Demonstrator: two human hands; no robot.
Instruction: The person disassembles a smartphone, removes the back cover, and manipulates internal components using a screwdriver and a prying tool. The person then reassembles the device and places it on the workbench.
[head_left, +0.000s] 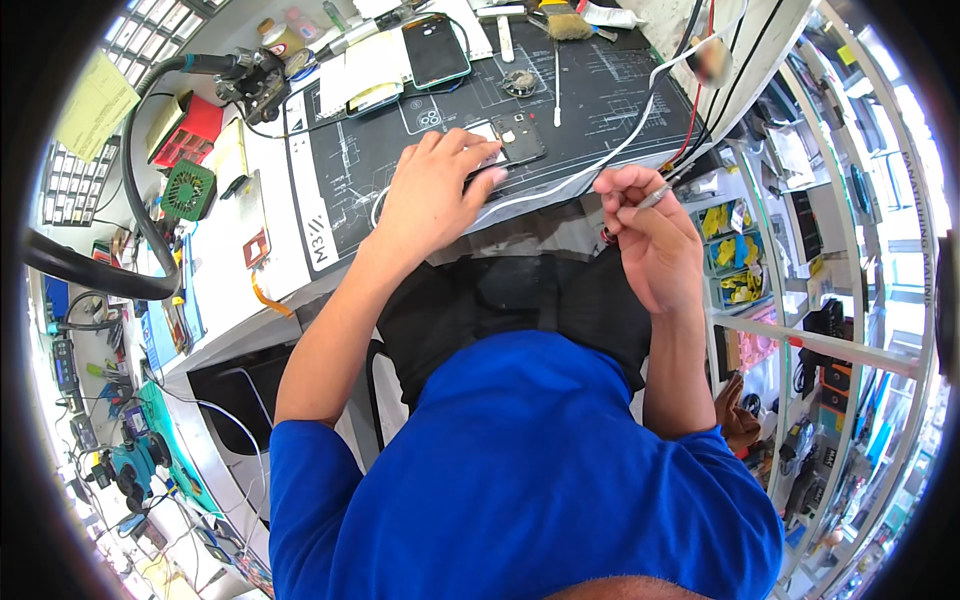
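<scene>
An opened phone (522,140), dark with its back cover off, lies on the black printed work mat (390,165). My left hand (430,190) holds its near left end between thumb and fingers, which hide that part. To the right, off the mat's front edge, my right hand (650,230) is raised with its fingers closed around a thin silver metal tool (655,195). Its exact kind and its tip are not clear. A white cable (560,187) runs along the mat's front edge between my hands.
Behind the phone lie a round metal part (519,83), a thin white-tipped stick (557,95), another phone (436,50) and a brush (566,22). A small green fan (189,190) and a black flexible arm (130,190) stand at left. Glass shelves (820,345) rise on my right.
</scene>
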